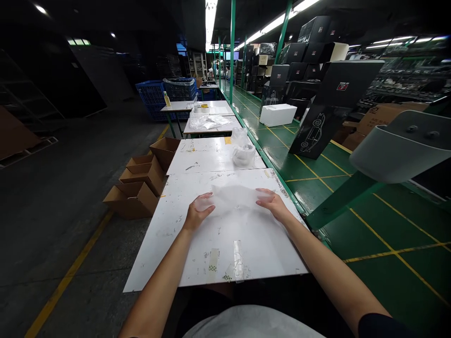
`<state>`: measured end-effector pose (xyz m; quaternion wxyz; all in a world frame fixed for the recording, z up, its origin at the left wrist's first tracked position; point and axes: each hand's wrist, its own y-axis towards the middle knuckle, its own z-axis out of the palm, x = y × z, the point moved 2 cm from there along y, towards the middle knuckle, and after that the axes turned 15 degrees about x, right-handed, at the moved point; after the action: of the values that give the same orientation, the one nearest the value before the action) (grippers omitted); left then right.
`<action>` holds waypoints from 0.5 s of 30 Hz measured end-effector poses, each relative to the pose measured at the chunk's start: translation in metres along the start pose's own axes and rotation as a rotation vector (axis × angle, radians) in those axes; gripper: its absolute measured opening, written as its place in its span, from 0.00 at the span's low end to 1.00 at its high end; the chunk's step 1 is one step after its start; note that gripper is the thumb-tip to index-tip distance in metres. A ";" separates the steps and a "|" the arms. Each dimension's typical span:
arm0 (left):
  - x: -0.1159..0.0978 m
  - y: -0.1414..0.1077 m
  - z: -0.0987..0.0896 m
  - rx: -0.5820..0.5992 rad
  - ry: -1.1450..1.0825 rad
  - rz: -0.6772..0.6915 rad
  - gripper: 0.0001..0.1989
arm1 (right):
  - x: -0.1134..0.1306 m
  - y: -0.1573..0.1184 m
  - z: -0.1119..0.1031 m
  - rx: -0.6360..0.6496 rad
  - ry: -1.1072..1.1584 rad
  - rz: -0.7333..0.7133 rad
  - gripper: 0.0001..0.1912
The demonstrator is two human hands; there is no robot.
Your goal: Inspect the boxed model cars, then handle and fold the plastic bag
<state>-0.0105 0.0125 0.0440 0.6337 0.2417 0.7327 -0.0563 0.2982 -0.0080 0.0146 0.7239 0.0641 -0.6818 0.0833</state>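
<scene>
A thin, translucent white packing sheet point(235, 197) is stretched between my two hands, just over the near white table point(169, 239). Whether it is a single layer or a flat bag I cannot tell. At its left end, my left hand point(199, 212) pinches it between thumb and fingers. My right hand point(273, 204) grips the opposite end the same way, fingers curled over the edge. Strips of clear tape point(238, 260) are stuck to the tabletop nearer my body.
Beyond lies a clump of clear plastic bags point(243, 154) on the second table. Open cardboard boxes point(132, 199) stand on the floor at left. To the right are a grey bin point(398, 152) on a green post and a tall black carton point(324, 108).
</scene>
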 end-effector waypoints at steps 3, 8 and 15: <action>0.005 0.000 0.000 0.024 -0.055 -0.088 0.25 | -0.003 0.001 0.001 0.012 0.023 0.021 0.30; 0.008 0.000 0.001 -0.017 -0.033 -0.123 0.15 | -0.008 0.002 0.000 -0.048 0.039 0.004 0.20; 0.008 0.001 0.001 0.017 -0.013 -0.129 0.17 | -0.003 0.003 0.005 0.047 -0.003 -0.020 0.21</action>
<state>-0.0102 0.0156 0.0361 0.6314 0.1993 0.7420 -0.1049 0.2928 -0.0066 0.0122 0.7221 0.0882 -0.6799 0.0919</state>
